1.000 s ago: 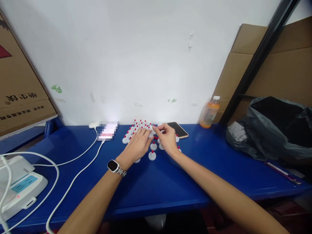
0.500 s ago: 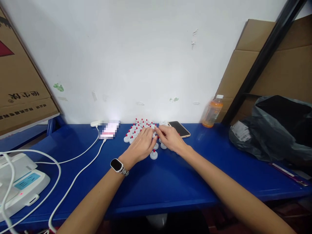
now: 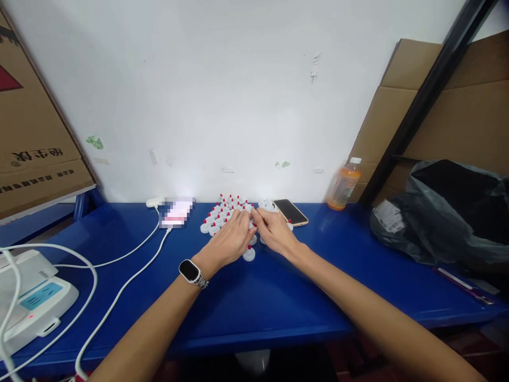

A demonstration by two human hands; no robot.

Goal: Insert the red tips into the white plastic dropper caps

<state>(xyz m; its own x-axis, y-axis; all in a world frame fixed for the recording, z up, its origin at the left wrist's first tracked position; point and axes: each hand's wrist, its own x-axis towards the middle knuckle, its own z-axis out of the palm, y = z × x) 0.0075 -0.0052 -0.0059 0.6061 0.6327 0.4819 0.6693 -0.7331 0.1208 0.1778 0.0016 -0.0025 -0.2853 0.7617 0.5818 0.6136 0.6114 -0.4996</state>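
Your left hand and right hand meet fingertip to fingertip at the centre of the frame, both curled palm-down over a cluster of small white caps with red tips that stands on the blue bench close to the wall. Your fingers hide whatever they pinch, so I cannot tell whether either hand actually has hold of a cap; they look loosely bent, neither spread flat nor clenched.

The caps stand tightly packed, so a sideways brush of your knuckles could, I judge, topple several in a row. One lone cap sits just below your left hand, near the heel of the palm; dragging the hand back would likely knock it toward the bench's front edge. The phone lies just right of the cluster, and your right wrist could nudge it. The orange bottle, further right, is well apart. The white cable loops at lower left, clear of your watch.

Compared with half a second ago, your hands have closed together slightly and covered more of the near caps, while the lone cap has stayed put.
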